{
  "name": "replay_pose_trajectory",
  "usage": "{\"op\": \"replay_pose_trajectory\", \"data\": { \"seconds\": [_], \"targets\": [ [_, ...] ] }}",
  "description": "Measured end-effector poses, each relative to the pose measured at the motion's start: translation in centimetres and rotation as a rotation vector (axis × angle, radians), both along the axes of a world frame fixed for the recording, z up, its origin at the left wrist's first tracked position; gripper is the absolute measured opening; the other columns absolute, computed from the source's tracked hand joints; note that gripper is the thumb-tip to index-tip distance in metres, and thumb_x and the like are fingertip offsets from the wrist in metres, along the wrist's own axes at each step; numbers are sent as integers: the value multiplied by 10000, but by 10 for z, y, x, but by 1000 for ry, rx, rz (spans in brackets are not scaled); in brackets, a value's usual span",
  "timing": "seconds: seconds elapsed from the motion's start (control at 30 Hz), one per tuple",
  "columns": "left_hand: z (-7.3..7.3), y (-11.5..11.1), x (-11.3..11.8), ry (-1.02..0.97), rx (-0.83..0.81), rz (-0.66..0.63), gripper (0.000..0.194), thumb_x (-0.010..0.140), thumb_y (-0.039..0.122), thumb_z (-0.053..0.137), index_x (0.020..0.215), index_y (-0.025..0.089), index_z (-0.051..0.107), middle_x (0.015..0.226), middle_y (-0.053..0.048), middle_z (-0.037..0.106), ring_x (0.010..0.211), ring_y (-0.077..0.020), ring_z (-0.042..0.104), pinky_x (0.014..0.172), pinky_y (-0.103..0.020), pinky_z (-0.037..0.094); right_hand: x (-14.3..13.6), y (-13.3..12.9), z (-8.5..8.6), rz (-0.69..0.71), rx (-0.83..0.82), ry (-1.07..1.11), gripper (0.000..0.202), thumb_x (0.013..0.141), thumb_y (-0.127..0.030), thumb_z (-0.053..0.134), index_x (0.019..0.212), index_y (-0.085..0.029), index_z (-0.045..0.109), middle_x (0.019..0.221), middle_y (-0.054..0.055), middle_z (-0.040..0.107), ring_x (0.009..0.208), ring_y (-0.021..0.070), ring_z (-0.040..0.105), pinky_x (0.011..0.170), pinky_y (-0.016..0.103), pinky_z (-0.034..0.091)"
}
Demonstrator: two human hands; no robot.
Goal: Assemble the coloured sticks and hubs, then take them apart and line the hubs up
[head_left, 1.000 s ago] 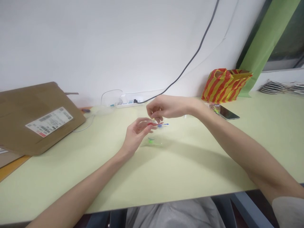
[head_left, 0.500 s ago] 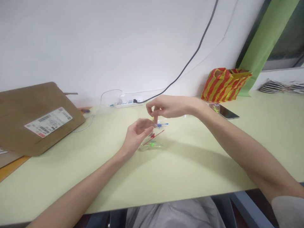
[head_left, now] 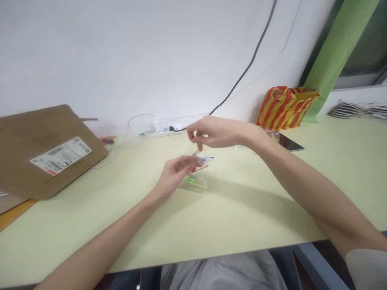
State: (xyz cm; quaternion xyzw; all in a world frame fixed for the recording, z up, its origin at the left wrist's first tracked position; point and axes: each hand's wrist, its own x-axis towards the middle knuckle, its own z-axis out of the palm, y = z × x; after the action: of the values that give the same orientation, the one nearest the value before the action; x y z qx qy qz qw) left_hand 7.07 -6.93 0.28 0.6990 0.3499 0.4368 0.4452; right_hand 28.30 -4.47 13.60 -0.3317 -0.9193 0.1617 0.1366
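Note:
My left hand point(head_left: 179, 169) is closed on a clear plastic bag point(head_left: 198, 186) just above the table. Inside or against the bag show small coloured plastic pieces: a blue arrow-tipped piece point(head_left: 208, 158), a thin red arrow-tipped piece point(head_left: 201, 169) and a bright green piece point(head_left: 193, 181). My right hand point(head_left: 204, 133) hovers over the bag, wrist bent, fingers curled downward. Its thumb and forefinger come close together at the bag's top. Whether they pinch anything small or a bit of the clear film cannot be made out.
A cardboard mailer point(head_left: 51, 149) with a white label lies at the left. Against the wall sits a power strip point(head_left: 165, 129) with a black cable point(head_left: 242, 78). At the right are a red-and-yellow striped bag point(head_left: 287, 108) and a dark-screened tablet point(head_left: 290, 142).
My right fingers have risen slightly from the bag. My left hand has shifted a little, the bag has tilted, and the red and green pieces sit at new angles.

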Motion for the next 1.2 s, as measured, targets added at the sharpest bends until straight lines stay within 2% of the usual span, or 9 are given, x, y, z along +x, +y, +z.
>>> {"op": "replay_pose_trajectory", "data": {
  "seconds": [0.13,0.33,0.53,0.6,0.73,0.83,0.93,1.03,1.2],
  "targets": [
    [4,0,0,-28,9,37,348,910,456,746,1143,198,740,1147,-135,785,1126,-321,719,883,-415,570,-1,-2,-1,21,70,-3,78,899,-129,571,898,-205,592,828,46,701,682,166,536,612,305,307],
    [4,2,-1,-49,-62,-78,474,891,410,781,1302,233,624,1331,-155,707,1186,-336,699,831,-379,554,-8,-3,-5,12,221,80,101,958,-155,501,971,-227,572,900,37,653,773,187,504,684,306,315],
    [-4,7,-2,-51,-49,74,323,845,402,821,1042,199,665,1267,-150,738,1235,-331,667,886,-395,552,2,32,-16,-263,425,208,107,967,-165,507,1034,-225,565,1015,79,651,920,229,542,744,301,356],
    [-5,9,-4,-66,-62,96,328,826,395,838,993,204,630,1252,-144,744,1199,-321,686,876,-393,565,10,46,-26,-248,312,58,89,931,-142,525,936,-198,594,939,76,652,844,204,548,706,291,358],
    [-7,11,-6,-92,-129,73,435,778,390,873,1044,220,573,1259,-134,735,1051,-296,738,768,-372,604,9,62,-58,9,-30,-237,78,862,-143,589,883,-183,653,860,39,670,740,152,571,633,258,377],
    [-8,9,-5,-70,-118,-8,495,791,382,861,1176,240,583,1282,-129,722,1070,-290,733,817,-392,609,-4,68,-83,-7,-49,-265,58,811,-130,651,811,-181,624,777,14,639,673,136,547,595,260,357],
    [-6,6,-3,-28,-55,-68,553,808,344,849,1285,257,582,1281,-128,722,1176,-294,693,940,-420,571,-11,71,-95,-11,-60,-297,219,811,-92,658,662,-187,528,619,-36,531,585,101,458,568,262,310],
    [-6,3,-1,-7,-33,-114,582,821,329,832,1338,266,572,1273,-120,724,1193,-289,686,997,-435,538,-5,66,-84,-4,-53,-287,255,844,-119,651,646,-188,505,609,-40,503,595,95,420,568,256,305],
    [-9,3,0,5,-23,-137,559,836,344,814,1337,258,582,1222,-107,743,1165,-272,698,1005,-429,531,24,54,-39,-86,15,-188,79,853,-125,618,806,-174,578,888,54,657,764,146,555,633,261,388]
  ]
}}
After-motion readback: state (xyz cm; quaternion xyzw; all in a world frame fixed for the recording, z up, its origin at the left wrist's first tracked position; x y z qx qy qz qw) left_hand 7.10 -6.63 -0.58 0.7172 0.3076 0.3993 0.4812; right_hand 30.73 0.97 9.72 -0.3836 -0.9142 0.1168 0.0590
